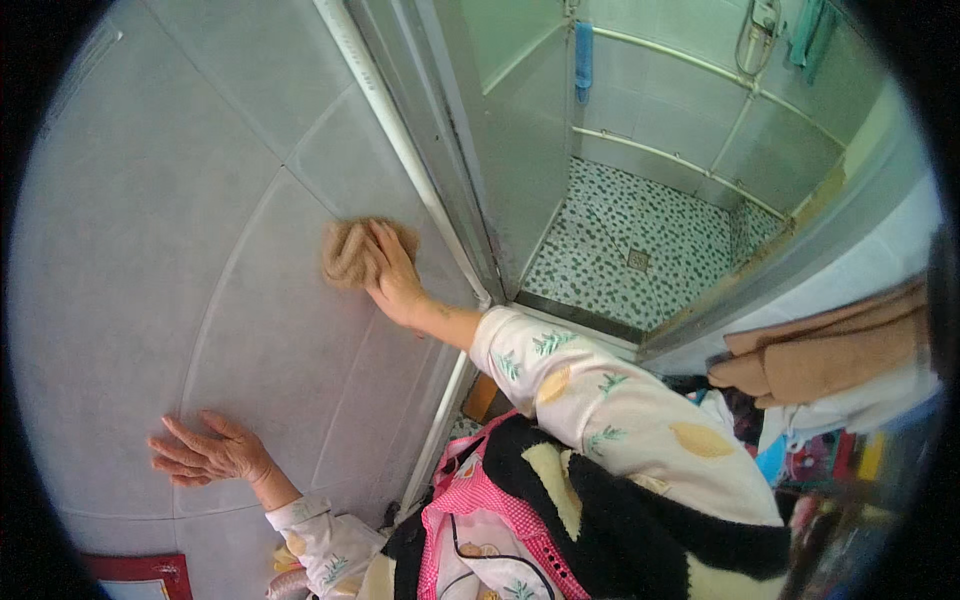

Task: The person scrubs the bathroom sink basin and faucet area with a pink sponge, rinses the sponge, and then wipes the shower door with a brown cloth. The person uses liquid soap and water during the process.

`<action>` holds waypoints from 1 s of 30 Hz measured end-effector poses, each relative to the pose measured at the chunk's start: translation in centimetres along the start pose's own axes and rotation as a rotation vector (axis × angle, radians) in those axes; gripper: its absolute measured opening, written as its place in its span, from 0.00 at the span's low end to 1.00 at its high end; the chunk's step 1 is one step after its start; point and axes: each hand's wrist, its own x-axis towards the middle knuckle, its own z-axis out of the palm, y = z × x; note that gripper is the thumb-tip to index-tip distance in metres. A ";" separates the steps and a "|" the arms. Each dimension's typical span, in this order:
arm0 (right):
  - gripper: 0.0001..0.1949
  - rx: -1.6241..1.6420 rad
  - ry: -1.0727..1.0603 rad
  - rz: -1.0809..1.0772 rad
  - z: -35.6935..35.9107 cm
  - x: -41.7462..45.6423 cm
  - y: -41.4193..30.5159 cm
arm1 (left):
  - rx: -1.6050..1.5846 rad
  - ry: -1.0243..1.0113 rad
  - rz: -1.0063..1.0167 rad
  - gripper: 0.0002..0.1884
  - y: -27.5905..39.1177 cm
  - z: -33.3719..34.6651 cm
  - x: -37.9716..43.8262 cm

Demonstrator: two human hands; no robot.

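Against the grey tiled wall (247, 292), my right hand (397, 281) presses a folded brown cloth (352, 253), close to a white pipe (409, 154) that runs along the wall's edge. The fingers lie spread over the cloth's right part. Lower on the left, my left hand (214, 452) rests on the same wall with its fingers apart and holds nothing. Both forearms are in light sleeves with a leaf print.
Right of the pipe, a door frame opens onto a shower room with a pebble-patterned floor (600, 232) and a floor drain (638, 260). Brown fabric (840, 352) hangs at the right. A red-framed item (176, 574) is at the lower left.
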 end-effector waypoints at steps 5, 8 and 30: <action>0.32 0.250 0.263 -0.169 -6.9 11.8 -5.7 | 0.022 0.018 0.043 0.28 -0.1 0.6 -0.2; 0.34 0.253 0.451 -0.301 -8.8 16.9 -8.3 | 0.031 0.032 0.051 0.28 0.3 0.5 0.0; 0.32 0.054 0.360 -0.557 -8.8 17.5 -2.2 | 0.130 0.081 0.140 0.24 0.0 0.4 -0.2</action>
